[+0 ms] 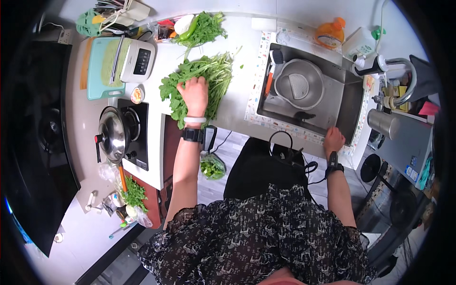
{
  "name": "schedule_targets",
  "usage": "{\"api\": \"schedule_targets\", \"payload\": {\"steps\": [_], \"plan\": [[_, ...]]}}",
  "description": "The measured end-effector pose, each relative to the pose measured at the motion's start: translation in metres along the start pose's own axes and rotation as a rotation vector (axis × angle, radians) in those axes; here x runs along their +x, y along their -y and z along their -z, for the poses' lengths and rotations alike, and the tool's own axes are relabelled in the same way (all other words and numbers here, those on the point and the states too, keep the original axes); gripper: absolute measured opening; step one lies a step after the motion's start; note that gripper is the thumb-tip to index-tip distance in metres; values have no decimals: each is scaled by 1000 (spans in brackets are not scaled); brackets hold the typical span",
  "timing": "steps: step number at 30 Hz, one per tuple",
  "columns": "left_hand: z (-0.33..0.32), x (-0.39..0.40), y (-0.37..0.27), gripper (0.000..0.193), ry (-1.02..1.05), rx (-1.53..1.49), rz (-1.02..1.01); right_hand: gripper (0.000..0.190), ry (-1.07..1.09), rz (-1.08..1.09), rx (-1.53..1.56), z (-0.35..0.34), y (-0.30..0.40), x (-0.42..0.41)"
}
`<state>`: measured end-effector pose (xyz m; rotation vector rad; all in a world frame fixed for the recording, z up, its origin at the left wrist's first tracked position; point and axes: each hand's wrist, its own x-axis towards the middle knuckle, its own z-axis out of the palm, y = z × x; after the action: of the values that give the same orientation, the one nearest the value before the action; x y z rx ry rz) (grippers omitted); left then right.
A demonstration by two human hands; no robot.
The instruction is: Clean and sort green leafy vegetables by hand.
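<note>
My left hand (195,93) reaches over a large pile of leafy green vegetables (219,76) on the white counter. Its fingers curl down among the leaves, and the fingertips are partly hidden, so whether it grips any is unclear. My right hand (334,139) rests, fingers curled, on the near rim of the steel sink (329,110); nothing shows in it. Inside the sink stands a metal basin (316,83) holding a perforated oval piece (298,86). A brush with an orange handle (269,82) leans at the sink's left side.
Left of the greens are a gas hob (142,142) with a lidded pan (113,133), a small bowl (136,95) and a mint cutting board (96,67). Behind lie a green pepper (188,30) and herbs (210,30). Orange (329,34) and white (358,42) bottles stand behind the sink, beside the faucet (409,71).
</note>
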<state>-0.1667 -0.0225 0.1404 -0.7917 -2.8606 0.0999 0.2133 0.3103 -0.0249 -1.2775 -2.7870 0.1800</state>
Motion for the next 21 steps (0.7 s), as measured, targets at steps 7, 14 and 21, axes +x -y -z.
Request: {"api": "schedule_targets", "payload": {"steps": [7,14,21], "plan": [[-65,71,59,27,36,-196,132,23,23,-16,6,6,-4,2],[-79,80,63,16,219,-127,-65,23,54,5,19,4,-9,-1],[-55,25,56,9,157,-244,-27,19,23,0,41,11,-3,6]]}}
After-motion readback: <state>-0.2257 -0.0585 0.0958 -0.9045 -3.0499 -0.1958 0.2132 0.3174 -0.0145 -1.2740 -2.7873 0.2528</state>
